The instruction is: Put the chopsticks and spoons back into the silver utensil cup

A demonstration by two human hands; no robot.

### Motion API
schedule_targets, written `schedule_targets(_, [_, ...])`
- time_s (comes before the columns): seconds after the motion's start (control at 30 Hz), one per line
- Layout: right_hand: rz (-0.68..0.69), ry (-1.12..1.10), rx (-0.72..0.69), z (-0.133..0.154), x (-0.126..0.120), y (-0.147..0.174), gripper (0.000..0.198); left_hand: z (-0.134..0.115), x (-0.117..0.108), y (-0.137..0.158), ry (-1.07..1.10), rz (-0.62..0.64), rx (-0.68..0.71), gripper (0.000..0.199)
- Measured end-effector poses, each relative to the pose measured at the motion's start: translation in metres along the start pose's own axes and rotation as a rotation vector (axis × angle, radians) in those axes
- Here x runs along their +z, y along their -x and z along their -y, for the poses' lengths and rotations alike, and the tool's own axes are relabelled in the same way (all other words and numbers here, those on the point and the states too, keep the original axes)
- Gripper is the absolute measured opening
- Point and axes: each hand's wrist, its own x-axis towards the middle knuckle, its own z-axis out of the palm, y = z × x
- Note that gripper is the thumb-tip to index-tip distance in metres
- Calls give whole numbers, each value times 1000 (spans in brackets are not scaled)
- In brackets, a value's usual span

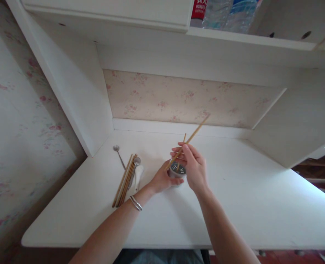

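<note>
My left hand (pixel 162 178) is wrapped round the side of a small utensil holder (pixel 176 176), whose dark inside shows several light holes. Between the thumb and fingers of my right hand (pixel 195 167) is a wooden chopstick (pixel 197 128), tilted up to the right, its lower end near the holder's left rim. Another chopstick (pixel 184 138) stands in the holder, partly hidden behind my right fingers. Left of my hands lie several chopsticks (pixel 123 183) in a bundle, a white ceramic spoon (pixel 138 176) and a metal spoon (pixel 136 161).
A long-handled metal spoon (pixel 116 148) lies at the far left of the white desk (pixel 247 205). Side panels and a back wall with floral paper enclose the desk. Plastic bottles (pixel 217 14) stand on the shelf overhead.
</note>
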Motion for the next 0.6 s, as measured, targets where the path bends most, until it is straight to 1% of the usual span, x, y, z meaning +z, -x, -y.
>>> schedule_targets(0.07, [-133,-56,-73,-1,-22,-10,34,2,-1,-1,13,39,4,74])
schedule_targets(0.17, [-330,-99,-205,-13,-49,-24,30,6,-3,-2,38,75,-15,74])
schedule_targets(0.2, [-371,-110,-228,-19,-55,-27,30,7,-3,-2,45,82,-22,75])
schedule_targets(0.27, [-409,-121,-229,-31,-65,-29,33,9,-4,-3,48,85,-35,77])
schedule_targets(0.33, [-399,-118,-189,-42,-69,-28,35,10,-4,-3,38,80,-41,78])
schedule_targets(0.43, [-318,-77,-105,-56,-67,-23,34,10,-4,-4,29,88,-29,76])
schedule_targets(0.5, [-250,-9,-62,-63,-65,-20,34,9,-3,-4,25,97,-24,75])
schedule_targets(0.6, [-184,95,-39,-71,-62,-18,32,9,-3,-5,8,89,-33,76])
